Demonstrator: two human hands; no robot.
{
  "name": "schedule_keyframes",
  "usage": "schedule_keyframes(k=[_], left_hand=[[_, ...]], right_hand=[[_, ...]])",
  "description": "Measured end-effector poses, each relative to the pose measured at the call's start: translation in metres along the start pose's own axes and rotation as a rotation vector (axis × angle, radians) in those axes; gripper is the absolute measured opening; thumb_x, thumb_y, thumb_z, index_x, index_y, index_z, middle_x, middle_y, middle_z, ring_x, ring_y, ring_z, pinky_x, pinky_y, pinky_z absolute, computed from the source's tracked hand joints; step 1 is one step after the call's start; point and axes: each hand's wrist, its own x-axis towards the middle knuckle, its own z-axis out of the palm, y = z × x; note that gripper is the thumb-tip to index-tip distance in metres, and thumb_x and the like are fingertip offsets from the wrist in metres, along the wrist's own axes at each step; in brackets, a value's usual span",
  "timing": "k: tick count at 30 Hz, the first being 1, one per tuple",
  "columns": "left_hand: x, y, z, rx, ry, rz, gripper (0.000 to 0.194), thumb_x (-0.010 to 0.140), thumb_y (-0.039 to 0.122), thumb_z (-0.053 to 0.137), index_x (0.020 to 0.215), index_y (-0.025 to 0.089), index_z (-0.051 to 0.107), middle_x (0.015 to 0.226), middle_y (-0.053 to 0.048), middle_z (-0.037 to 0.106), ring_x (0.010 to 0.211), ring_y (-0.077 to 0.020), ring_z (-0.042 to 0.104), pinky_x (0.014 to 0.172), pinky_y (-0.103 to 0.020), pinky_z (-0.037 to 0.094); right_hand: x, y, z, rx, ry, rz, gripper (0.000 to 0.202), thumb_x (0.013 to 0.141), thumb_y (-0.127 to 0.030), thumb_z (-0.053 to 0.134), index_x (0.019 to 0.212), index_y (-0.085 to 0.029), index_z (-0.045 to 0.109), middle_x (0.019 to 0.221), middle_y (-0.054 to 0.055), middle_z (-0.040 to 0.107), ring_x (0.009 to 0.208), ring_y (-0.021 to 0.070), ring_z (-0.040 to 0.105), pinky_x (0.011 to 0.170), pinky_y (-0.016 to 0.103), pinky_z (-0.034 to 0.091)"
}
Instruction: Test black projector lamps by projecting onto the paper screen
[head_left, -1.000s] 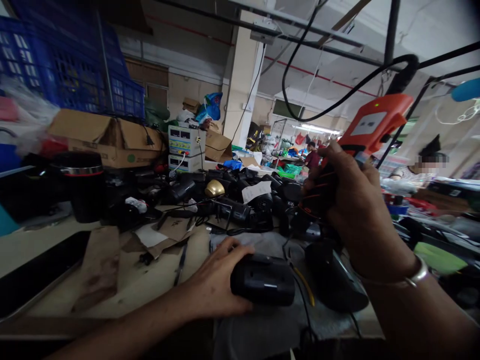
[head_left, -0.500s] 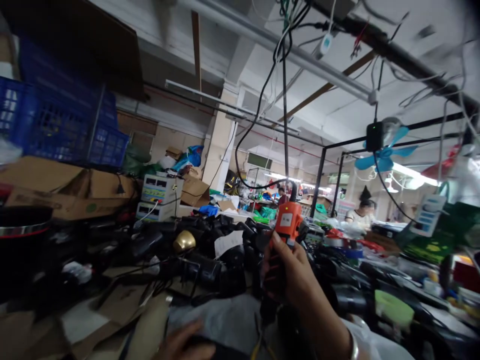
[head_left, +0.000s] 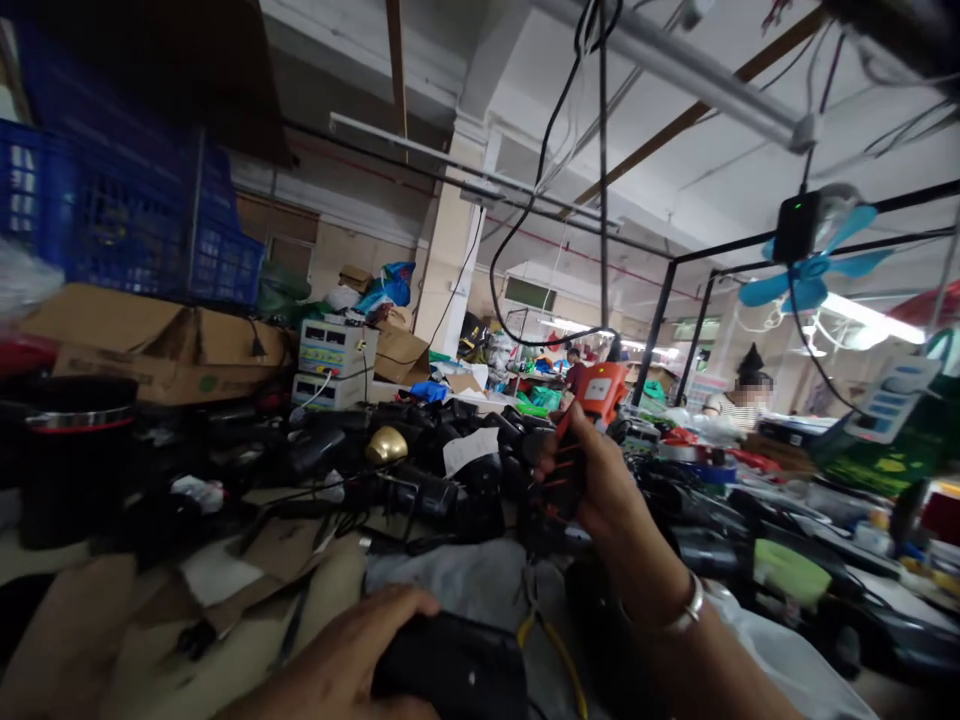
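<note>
My right hand (head_left: 604, 475) is wrapped round the black grip of a corded electric screwdriver (head_left: 602, 392). Its orange end points up, where a black cable joins it; the lower tip is hard to make out against the dark things behind. Low in the view, my left hand (head_left: 352, 645) grips a black cylindrical housing (head_left: 457, 665), which lies on its side over a grey cloth (head_left: 457, 568). Pliers with yellow handles (head_left: 564, 660) rest on the cloth, just right of the housing.
Many black cylindrical parts crowd the bench, with a gold cup-shaped part (head_left: 386, 444) among them. Cardboard boxes (head_left: 150, 340), stacked power supplies (head_left: 334, 360) and a blue crate (head_left: 135, 220) stand at left. A blue fan (head_left: 814, 275) hangs at right; a person (head_left: 742, 400) sits beyond.
The black housing has come into clear view in my left hand, which shows more fully. The screwdriver has shifted slightly right and up, tilting more. The view has swung a little.
</note>
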Motion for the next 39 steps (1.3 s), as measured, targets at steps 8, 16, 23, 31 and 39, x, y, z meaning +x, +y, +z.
schedule_keyframes(k=[8, 16, 23, 31, 39], left_hand=[[0.032, 0.039, -0.002, -0.082, 0.173, 0.093, 0.057, 0.080, 0.049, 0.050, 0.125, 0.013, 0.051, 0.144, -0.015, 0.039, 0.133, -0.0295, 0.034, 0.110, -0.048, 0.026], [0.067, 0.061, 0.007, -0.339, 0.180, 0.248, 0.032, 0.080, 0.036, 0.053, 0.100, 0.015, 0.066, 0.105, -0.007, 0.069, 0.099, -0.0256, 0.061, 0.086, -0.036, 0.047], [0.060, 0.064, 0.007, -0.242, 0.292, 0.208, 0.029, 0.080, 0.033, 0.056, 0.092, 0.011, 0.068, 0.090, -0.009, 0.070, 0.085, -0.0250, 0.062, 0.074, -0.034, 0.048], [-0.004, 0.033, -0.010, 0.293, -0.074, 0.279, 0.075, 0.063, 0.040, 0.078, 0.129, 0.024, 0.046, 0.137, -0.012, 0.045, 0.127, -0.0340, 0.037, 0.103, -0.048, 0.034], [0.011, 0.019, -0.008, 0.138, -0.042, 0.302, 0.055, 0.062, 0.032, 0.077, 0.112, 0.024, 0.055, 0.101, -0.002, 0.061, 0.093, -0.0233, 0.058, 0.081, -0.034, 0.045]], right_hand=[[-0.001, 0.001, 0.021, 0.126, -0.023, 0.005, 0.038, 0.063, -0.050, 0.077, 0.075, -0.020, 0.056, 0.051, -0.006, 0.056, 0.041, 0.0103, 0.050, 0.040, 0.022, 0.048], [-0.006, 0.010, 0.040, 0.078, -0.013, -0.028, 0.035, 0.065, -0.049, 0.075, 0.073, -0.020, 0.056, 0.051, -0.006, 0.057, 0.039, 0.0107, 0.053, 0.040, 0.022, 0.049], [-0.018, 0.007, 0.050, -0.044, 0.071, -0.107, 0.030, 0.067, -0.046, 0.074, 0.070, -0.020, 0.060, 0.049, -0.005, 0.056, 0.039, 0.0123, 0.052, 0.034, 0.023, 0.045], [-0.026, -0.011, 0.039, -0.103, 0.081, -0.197, 0.019, 0.078, -0.038, 0.065, 0.073, -0.020, 0.061, 0.053, -0.002, 0.057, 0.039, 0.0134, 0.052, 0.035, 0.025, 0.043], [-0.043, -0.020, 0.052, -0.132, 0.017, -0.170, 0.019, 0.084, -0.038, 0.056, 0.078, -0.021, 0.060, 0.060, -0.001, 0.053, 0.044, 0.0128, 0.052, 0.035, 0.025, 0.042]])
